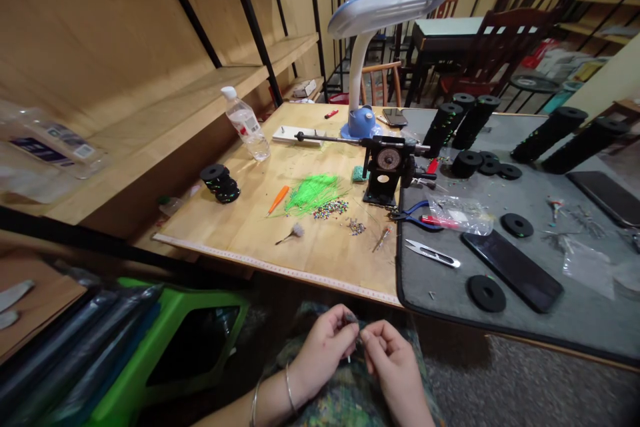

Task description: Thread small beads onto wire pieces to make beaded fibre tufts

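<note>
Over my lap, just off the table's front edge, my left hand (326,347) is closed in a pinch. My right hand (391,361) pinches close beside it, the fingertips of both nearly meeting. Whatever they hold is too small and hidden to name; a short pale tip pokes out below the left fingers. On the wooden table (240,227) beyond lie a bundle of bright green strands (315,192), a heap of coloured beads (330,209), a smaller bead pile (356,227), an orange-handled tool (279,199) and a thin stick with a fuzzy grey head (290,233).
A black hand-cranked winder (384,170) stands mid-table before a desk lamp (357,121). On the grey mat (450,307) lie thread snips (433,253), blue-handled pliers (417,215), a phone (513,269) and black foam discs (486,293). A bottle (246,125) stands at the left.
</note>
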`<state>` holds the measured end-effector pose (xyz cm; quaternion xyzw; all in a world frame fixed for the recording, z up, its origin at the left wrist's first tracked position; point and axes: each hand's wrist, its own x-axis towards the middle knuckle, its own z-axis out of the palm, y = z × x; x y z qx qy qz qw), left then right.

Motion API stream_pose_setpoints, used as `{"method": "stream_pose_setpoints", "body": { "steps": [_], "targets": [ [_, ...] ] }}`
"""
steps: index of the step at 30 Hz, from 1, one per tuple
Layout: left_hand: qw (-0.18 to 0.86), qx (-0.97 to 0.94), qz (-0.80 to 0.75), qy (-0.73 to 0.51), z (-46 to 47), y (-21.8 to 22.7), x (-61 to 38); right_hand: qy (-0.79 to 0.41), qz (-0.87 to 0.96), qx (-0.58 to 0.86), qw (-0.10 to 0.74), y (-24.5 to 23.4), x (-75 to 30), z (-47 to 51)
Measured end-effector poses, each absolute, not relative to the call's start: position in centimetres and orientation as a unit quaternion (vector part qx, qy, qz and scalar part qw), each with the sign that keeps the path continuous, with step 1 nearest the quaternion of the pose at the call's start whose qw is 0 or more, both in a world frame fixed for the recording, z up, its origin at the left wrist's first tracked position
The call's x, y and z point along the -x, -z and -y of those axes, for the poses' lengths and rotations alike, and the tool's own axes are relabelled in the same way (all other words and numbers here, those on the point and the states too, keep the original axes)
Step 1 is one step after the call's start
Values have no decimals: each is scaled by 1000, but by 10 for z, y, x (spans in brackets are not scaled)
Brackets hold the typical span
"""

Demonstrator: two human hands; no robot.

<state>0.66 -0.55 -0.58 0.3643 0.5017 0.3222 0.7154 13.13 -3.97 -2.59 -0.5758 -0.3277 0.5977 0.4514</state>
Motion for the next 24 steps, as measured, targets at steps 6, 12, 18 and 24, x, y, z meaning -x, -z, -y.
{"method": "stream_pose_setpoints", "body": {
  "steps": [6, 12, 18, 24],
  "targets": [
    [711, -385, -496, -317, 6, 6, -6, -585, 315, 583, 468, 24, -137, 34],
    [686, -416, -504, -321, 4, 11, -5, -609, 329, 569, 443, 15, -134, 37],
    [588, -502, -542, -329, 3, 14, -2, -624, 335, 567, 421, 18, -130, 39],
    [512, -568, -557, -324, 5, 9, 0, -626, 343, 561, 420, 17, -130, 37]
  ]
}}
